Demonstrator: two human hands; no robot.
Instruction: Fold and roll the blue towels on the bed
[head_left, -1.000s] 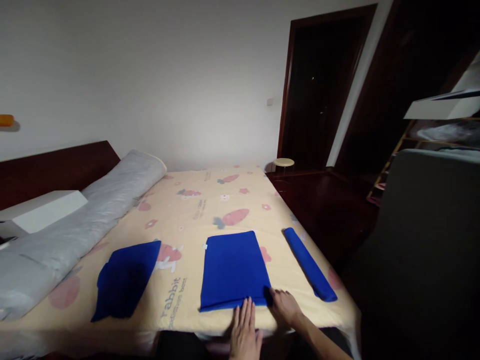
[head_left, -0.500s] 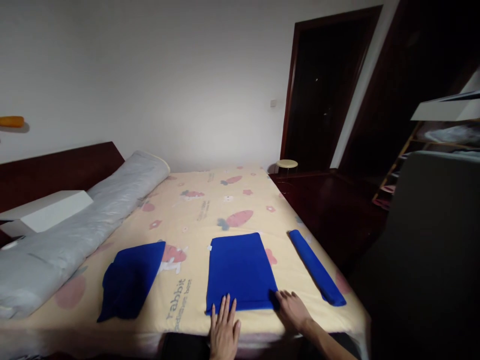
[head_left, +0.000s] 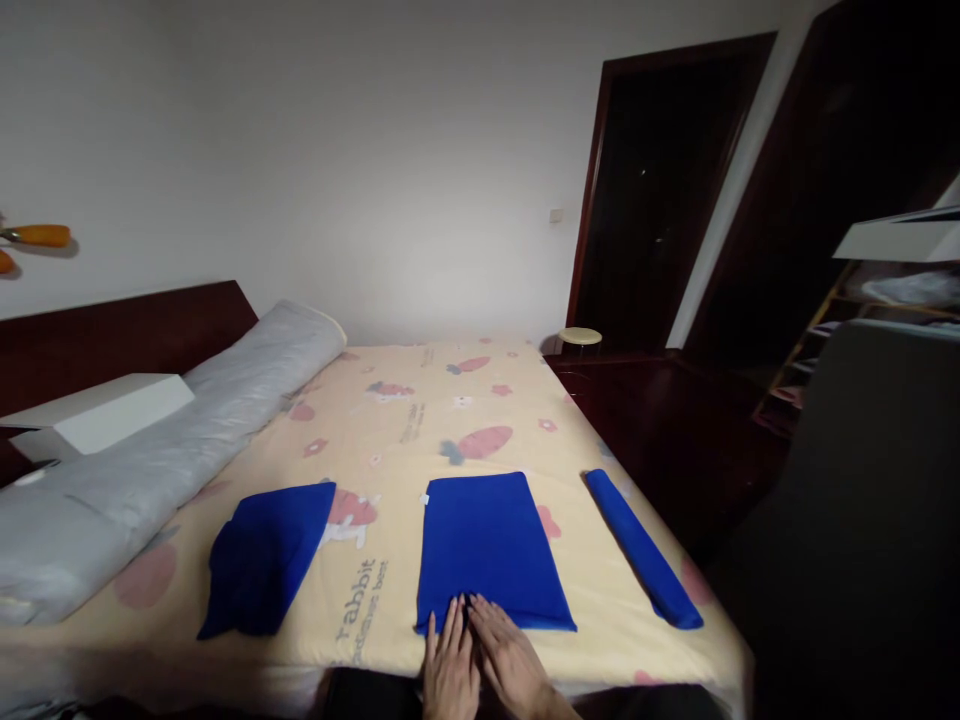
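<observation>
A blue cloth (head_left: 487,545) lies flat as a rough rectangle on the patterned bed sheet (head_left: 397,430), with a small white tag at its upper left corner. On its near edge rests my left hand (head_left: 451,665), fingers spread and pointing forward. Close beside it, my right hand (head_left: 510,655) lies on the same edge with its fingers stretched out. To the right is a long, narrow blue roll (head_left: 641,550). A crumpled blue cloth (head_left: 262,560) lies to the left, away from both hands.
A long grey rolled bundle (head_left: 187,440) and a white box (head_left: 120,410) lie along the bed's left side by a dark headboard (head_left: 135,330). Beyond the far right corner stands a round stool (head_left: 580,337). A dark panel (head_left: 877,520) rises at the right.
My right hand has moved left along the near edge, from the cloth's right corner to beside my left hand. The camera view has shifted slightly.
</observation>
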